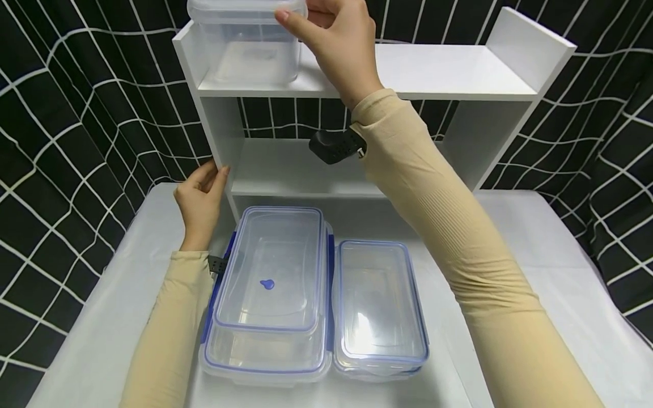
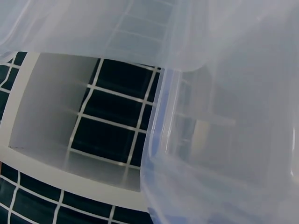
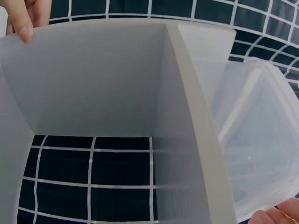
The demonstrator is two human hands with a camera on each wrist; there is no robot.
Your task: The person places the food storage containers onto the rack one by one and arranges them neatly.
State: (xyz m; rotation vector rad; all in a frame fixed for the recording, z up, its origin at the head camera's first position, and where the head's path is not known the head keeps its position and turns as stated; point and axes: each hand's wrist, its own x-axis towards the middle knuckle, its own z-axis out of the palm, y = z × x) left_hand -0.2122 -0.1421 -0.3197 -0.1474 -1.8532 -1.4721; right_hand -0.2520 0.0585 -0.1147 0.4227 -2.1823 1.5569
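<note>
My right hand [image 1: 347, 51] grips a clear plastic lidded food container [image 1: 245, 42] by its right side, thumb toward the front. The container is upright at the left end of the top board of a white shelf unit [image 1: 439, 71]; I cannot tell whether its base bears fully on the board. In the right wrist view, the container [image 3: 266, 135] shows beyond the board, with my right fingertips [image 3: 275, 217] at its lower edge. Lower down, my left hand [image 1: 200, 204] pinches the front edge of the unit's left side panel [image 1: 216, 133].
Before the unit, on a white-covered table [image 1: 525, 243], lies a large blue-clipped container [image 1: 265, 360] with a smaller lidded container [image 1: 275, 243] on top. Right of them sits another clear container [image 1: 380, 300]. Black white-gridded cloth [image 1: 576, 130] hangs behind and at both sides.
</note>
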